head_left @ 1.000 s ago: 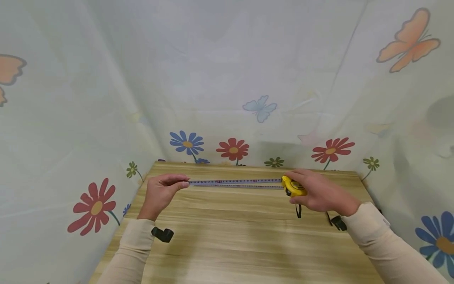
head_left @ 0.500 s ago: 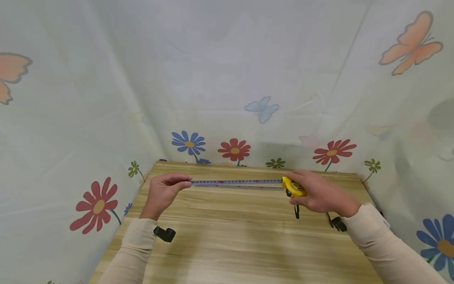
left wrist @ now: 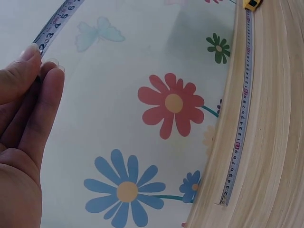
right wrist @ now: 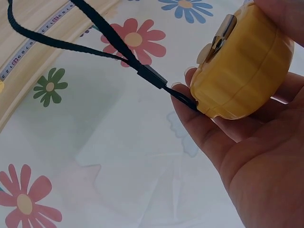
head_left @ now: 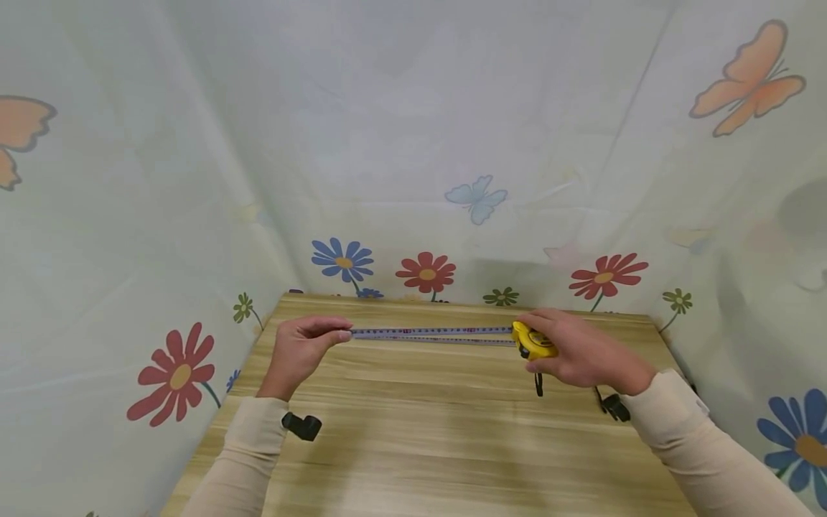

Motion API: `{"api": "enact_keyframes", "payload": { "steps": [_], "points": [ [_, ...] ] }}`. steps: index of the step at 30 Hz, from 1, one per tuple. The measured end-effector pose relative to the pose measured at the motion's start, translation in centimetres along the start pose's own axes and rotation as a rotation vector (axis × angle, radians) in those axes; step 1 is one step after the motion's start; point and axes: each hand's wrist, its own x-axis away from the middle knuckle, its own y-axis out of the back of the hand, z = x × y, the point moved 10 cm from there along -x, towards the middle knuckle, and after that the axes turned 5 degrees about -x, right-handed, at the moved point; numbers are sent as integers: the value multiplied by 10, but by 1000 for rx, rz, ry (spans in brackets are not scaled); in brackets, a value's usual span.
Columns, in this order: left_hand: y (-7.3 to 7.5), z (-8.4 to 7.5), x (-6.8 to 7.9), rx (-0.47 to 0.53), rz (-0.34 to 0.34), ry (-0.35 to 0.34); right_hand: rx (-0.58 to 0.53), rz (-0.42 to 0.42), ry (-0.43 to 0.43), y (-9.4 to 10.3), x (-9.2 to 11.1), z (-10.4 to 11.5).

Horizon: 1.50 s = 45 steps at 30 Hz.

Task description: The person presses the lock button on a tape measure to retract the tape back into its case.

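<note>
My left hand (head_left: 298,353) pinches the free end of a tape measure's blade (head_left: 433,331) between thumb and fingertips. My right hand (head_left: 584,352) grips the yellow case of this tape measure (head_left: 533,342), and the blade runs straight between both hands, above the table. From the case hangs a black wrist strap (right wrist: 102,21), looped in the right wrist view. A second tape measure lies pulled out on the table along the back, its blade (left wrist: 241,116) flat. Its yellow case (left wrist: 252,4) shows at the top of the left wrist view; in the head view it is hidden.
The wooden table (head_left: 413,431) reaches back to a pale cloth wall (head_left: 388,129) printed with flowers and butterflies, which also stands at both sides. A black camera mount (head_left: 301,426) sits on the left wrist, another (head_left: 615,407) on the right.
My left hand has shifted slightly to the right with the blade end, so the span between the hands is a little shorter. The right hand has hardly moved.
</note>
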Motion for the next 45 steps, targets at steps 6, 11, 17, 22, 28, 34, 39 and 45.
{"api": "enact_keyframes", "payload": {
  "steps": [6,11,17,22,28,34,39,45],
  "points": [
    [0,0,0,9,-1,12,4,0,-4,0,-1,0],
    [-2,-1,0,12,5,15,1,5,-9,0,-2,2],
    [-3,-2,-1,12,8,8,9,0,-13,0,-1,0],
    [-5,-3,-2,27,9,-2,6,3,-20,0,-1,-1],
    [-6,-4,-2,24,13,-1,9,1,-16,1,0,0],
    [-8,-6,-2,26,18,0,-1,6,-12,0,-1,1],
    [-9,-7,-2,19,23,-5,-1,5,-13,1,0,1],
    [-10,-7,-2,15,22,5,5,-1,-6,2,0,0]
  ]
}}
